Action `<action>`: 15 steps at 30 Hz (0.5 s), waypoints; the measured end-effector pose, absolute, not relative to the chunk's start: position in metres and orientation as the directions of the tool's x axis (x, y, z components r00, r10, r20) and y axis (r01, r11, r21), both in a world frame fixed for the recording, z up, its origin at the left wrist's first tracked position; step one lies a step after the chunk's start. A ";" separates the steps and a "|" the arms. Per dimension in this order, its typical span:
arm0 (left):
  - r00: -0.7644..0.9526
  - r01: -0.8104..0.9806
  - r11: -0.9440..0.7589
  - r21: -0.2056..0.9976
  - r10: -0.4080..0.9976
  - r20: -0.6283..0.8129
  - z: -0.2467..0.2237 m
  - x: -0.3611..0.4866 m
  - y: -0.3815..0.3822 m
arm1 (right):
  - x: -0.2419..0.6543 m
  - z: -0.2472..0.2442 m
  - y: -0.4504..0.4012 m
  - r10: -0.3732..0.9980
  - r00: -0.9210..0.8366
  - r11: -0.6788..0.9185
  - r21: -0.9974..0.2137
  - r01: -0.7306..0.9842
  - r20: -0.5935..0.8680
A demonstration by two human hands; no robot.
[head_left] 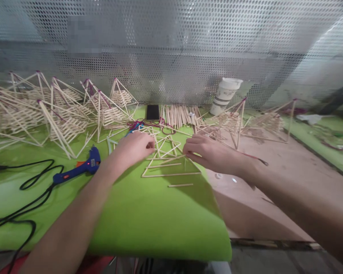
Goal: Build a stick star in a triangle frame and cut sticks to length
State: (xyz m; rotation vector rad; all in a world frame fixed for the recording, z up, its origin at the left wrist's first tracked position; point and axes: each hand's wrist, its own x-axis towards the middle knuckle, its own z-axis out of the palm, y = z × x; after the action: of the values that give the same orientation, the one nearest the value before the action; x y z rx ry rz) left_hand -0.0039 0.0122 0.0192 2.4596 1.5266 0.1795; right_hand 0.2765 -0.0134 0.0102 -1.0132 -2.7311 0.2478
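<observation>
On the green cover lies a triangular frame of thin wooden sticks [171,175], with several crosspieces inside it. My left hand [135,147] is at the frame's left side, its fingers curled together; whatever they pinch is hidden. Across from it, my right hand [201,150] has its fingers pressed together at the right side, near the end of a crosspiece stick [174,160]. I cannot make out clearly what sits between those fingertips. A loose short stick [180,185] lies in front of the frame. Left of my left forearm rests a blue glue gun [77,169] with a lit red light.
Several stick pyramids [59,114] crowd the back left, and others [240,121] stand at the right. A phone [152,112], a row of sticks [178,116] and a white cup [225,95] sit before the perforated metal panel [171,49]. Black cord [31,205] trails left.
</observation>
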 end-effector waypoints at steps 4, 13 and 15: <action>0.434 0.886 -0.412 0.213 0.898 -0.068 0.023 -0.004 0.008 | 0.267 -0.004 -0.019 0.685 -0.718 0.717 -0.291 0.633 0.126; 0.410 0.888 -0.397 0.232 0.912 -0.008 0.032 -0.003 0.004 | 0.252 -0.038 -0.026 0.700 -0.705 0.714 -0.082 0.695 0.113; 0.423 0.874 -0.410 0.259 0.906 0.007 0.032 -0.004 0.005 | 0.253 -0.040 -0.025 0.679 -0.727 0.734 -0.068 0.676 0.106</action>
State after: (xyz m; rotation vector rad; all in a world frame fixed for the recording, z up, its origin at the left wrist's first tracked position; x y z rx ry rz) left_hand -0.0040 0.0047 0.0316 2.4608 1.5654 0.2147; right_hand 0.2534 -0.0250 -0.0405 -1.1015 -2.8088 0.0372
